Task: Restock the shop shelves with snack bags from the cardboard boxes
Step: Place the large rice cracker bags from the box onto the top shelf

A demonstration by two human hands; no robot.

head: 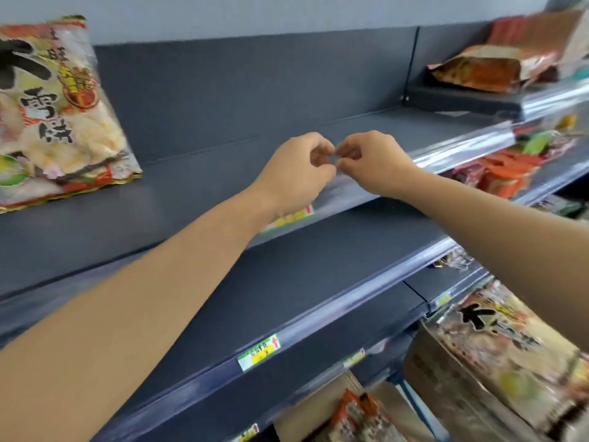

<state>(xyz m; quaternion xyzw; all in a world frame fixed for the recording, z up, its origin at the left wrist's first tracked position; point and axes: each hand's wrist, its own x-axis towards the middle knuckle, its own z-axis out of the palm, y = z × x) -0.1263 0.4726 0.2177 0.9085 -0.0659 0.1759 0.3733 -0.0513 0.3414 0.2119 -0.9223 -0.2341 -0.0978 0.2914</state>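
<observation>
My left hand (296, 173) and my right hand (373, 161) meet fingertip to fingertip above the front of the upper dark shelf (197, 193). The fingers of both are curled and pinched. Whether something small sits between them is unclear. A large snack bag (57, 113) with red, white and gold print leans upright at the left of that shelf, well apart from both hands. At the lower right a cardboard box (452, 387) carries similar snack bags (510, 339) on top. A second box (312, 409) at the bottom centre has an orange bag (360, 416) in it.
The shelf below (287, 282) is bare, with a clear price rail (350, 301) and a green-yellow price label (259, 352). Brown and red bags (497, 65) lie on a raised shelf at the upper right. More red packets (506, 173) fill the right-hand shelves.
</observation>
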